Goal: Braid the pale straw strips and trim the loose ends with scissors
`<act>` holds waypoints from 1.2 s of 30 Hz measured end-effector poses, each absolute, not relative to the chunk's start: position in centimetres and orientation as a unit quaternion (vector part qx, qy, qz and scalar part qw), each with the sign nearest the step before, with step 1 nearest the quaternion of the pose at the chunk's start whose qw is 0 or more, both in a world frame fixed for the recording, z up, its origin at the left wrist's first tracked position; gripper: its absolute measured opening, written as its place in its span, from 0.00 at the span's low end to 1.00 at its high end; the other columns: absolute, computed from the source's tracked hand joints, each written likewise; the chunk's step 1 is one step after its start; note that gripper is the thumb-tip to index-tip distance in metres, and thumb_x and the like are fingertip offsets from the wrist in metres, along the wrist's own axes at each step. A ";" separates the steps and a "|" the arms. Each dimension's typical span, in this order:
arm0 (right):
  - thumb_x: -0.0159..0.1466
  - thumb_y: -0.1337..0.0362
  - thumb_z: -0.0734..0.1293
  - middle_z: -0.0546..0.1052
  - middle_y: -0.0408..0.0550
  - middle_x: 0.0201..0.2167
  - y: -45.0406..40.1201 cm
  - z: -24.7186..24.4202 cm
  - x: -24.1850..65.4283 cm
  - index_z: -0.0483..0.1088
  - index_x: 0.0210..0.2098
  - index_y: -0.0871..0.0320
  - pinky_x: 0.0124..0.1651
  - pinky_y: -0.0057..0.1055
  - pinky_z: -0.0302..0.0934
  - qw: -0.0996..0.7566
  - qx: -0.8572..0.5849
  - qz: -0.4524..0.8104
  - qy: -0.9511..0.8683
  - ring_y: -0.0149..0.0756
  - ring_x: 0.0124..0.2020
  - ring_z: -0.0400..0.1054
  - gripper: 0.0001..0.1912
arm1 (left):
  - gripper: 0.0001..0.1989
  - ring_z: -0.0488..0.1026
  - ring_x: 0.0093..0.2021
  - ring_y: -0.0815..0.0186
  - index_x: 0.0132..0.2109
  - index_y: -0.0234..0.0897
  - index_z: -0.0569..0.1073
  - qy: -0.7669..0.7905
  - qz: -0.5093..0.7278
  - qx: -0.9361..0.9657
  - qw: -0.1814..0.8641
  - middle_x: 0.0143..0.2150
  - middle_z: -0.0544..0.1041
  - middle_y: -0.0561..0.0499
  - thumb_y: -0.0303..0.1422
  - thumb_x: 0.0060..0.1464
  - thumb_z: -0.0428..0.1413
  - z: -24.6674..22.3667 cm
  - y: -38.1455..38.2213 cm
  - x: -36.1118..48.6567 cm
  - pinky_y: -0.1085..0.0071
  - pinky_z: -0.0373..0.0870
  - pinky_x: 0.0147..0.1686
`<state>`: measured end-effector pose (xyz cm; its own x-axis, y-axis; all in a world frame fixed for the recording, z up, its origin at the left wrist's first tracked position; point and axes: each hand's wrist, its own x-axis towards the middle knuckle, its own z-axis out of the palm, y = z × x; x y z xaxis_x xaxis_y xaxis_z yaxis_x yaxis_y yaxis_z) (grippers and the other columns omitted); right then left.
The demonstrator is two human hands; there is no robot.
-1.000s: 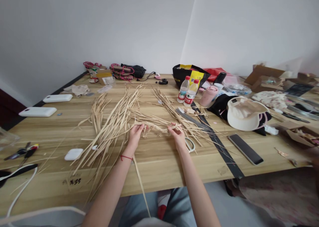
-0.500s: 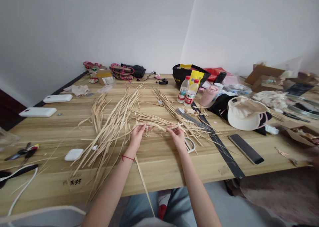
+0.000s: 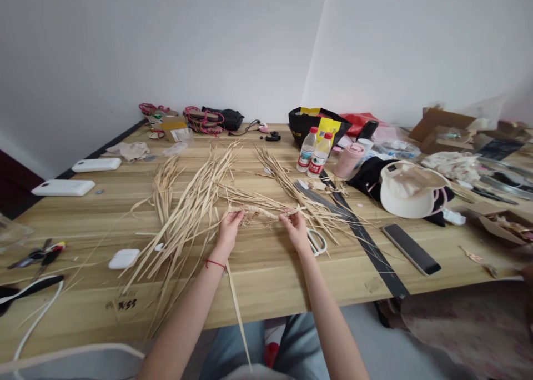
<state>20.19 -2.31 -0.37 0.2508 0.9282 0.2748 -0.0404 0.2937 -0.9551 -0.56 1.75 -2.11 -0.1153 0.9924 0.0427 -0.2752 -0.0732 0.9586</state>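
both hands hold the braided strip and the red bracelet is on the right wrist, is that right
Not quite: the head view shows the red bracelet on the left wrist, not the right. The left hand and right hand do both hold the braided strip.

Illumination moderate, diffuse. Flat pale-grey wall (image 3: pixel 187 46) darkens toward upper left. Shadows faint on light-brown wood-grain tabletop (image 3: pixel 266 274). Cream plaited straw strip (image 3: pixel 259 210) soft in detail. Right margin stretched; pale pink-patterned fabric (image 3: pixel 462 330) blurred.

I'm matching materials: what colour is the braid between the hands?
The braid is pale straw-beige; see the head view.
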 end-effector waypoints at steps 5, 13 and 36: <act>0.51 0.56 0.71 0.74 0.46 0.33 -2.5 -0.2 20.0 0.70 0.34 0.55 0.47 0.36 0.61 0.637 -0.473 0.385 -0.471 0.37 0.39 0.68 0.14 | 0.17 0.74 0.41 0.63 0.35 0.33 0.75 0.446 0.613 0.399 0.516 0.38 0.78 0.45 0.41 0.39 0.64 -1.5 1.7 -0.8 0.65 0.66 0.47; 0.50 0.55 0.72 0.75 0.46 0.32 -2.5 -0.4 19.1 0.70 0.33 0.55 0.45 0.36 0.62 0.633 -0.473 0.405 -0.460 0.37 0.37 0.69 0.14 | 0.19 0.74 0.40 0.61 0.34 0.34 0.75 0.454 0.616 0.419 0.489 0.37 0.79 0.45 0.43 0.37 0.65 -1.3 2.1 -1.7 0.64 0.66 0.46; 0.50 0.55 0.72 0.74 0.45 0.33 -2.4 -0.7 18.9 0.70 0.34 0.55 0.47 0.37 0.63 0.636 -0.471 0.412 -0.452 0.37 0.38 0.68 0.15 | 0.17 0.74 0.40 0.64 0.38 0.34 0.76 0.392 0.628 0.378 0.555 0.38 0.78 0.46 0.39 0.42 0.63 0.6 1.5 -0.8 0.68 0.68 0.43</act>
